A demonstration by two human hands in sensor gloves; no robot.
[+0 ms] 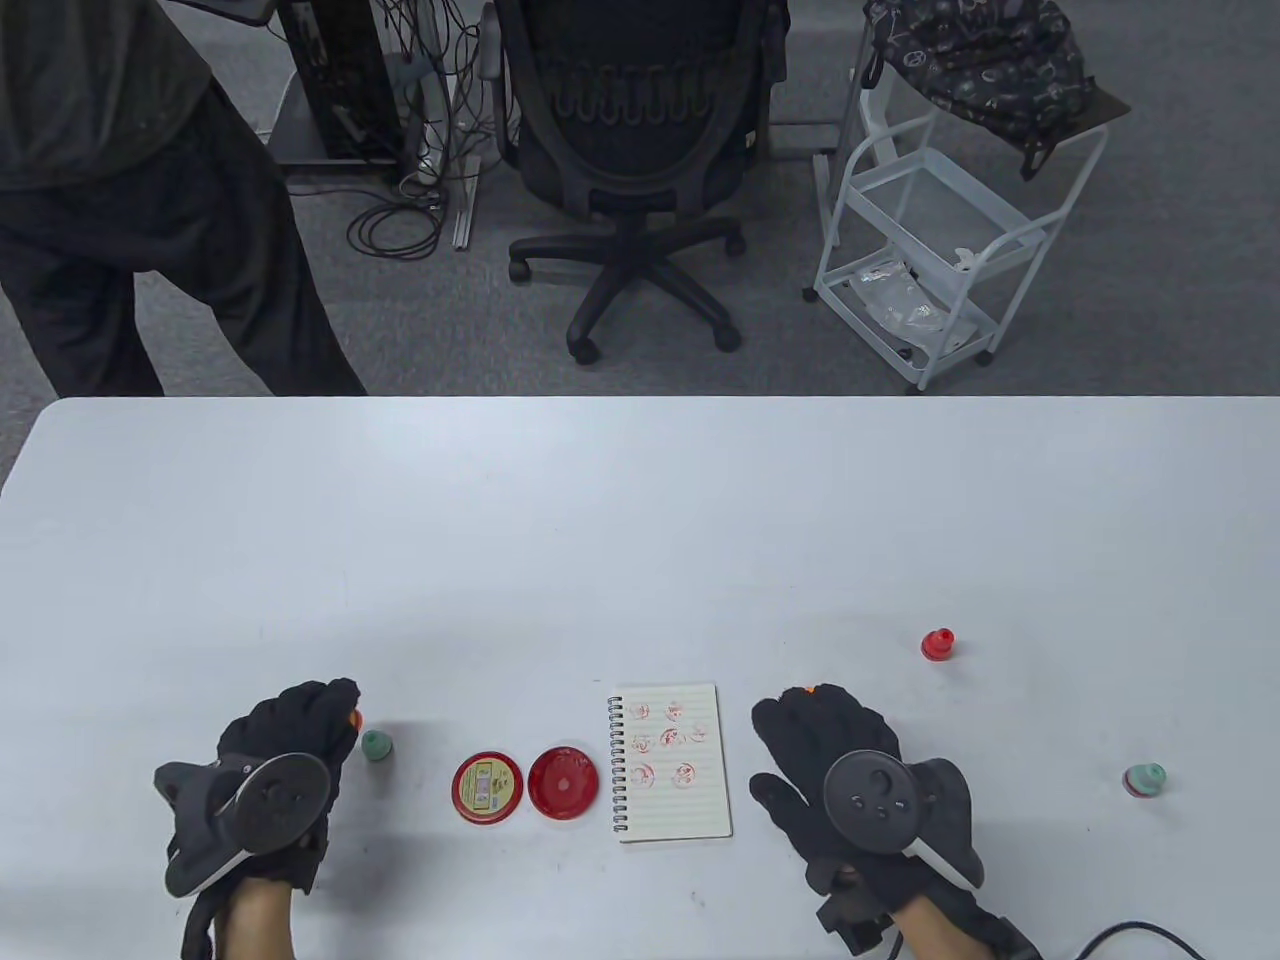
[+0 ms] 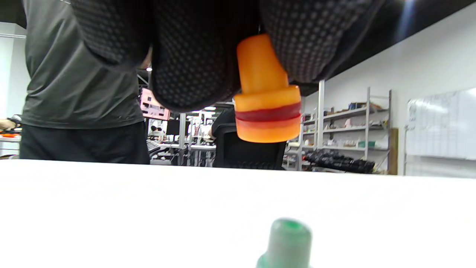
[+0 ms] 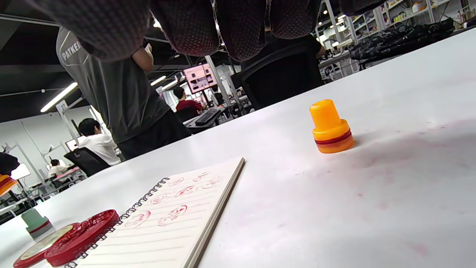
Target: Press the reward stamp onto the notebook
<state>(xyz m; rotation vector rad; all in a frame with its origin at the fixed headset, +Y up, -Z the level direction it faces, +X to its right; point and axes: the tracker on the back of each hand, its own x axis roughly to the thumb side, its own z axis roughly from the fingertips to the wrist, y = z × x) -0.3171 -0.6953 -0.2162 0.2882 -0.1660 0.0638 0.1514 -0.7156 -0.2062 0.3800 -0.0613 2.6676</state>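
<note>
An orange reward stamp is pinched in the left hand above the bench, left of the ink pad and the open notebook, while the right hand hovers released over another orange stamp.
</note>
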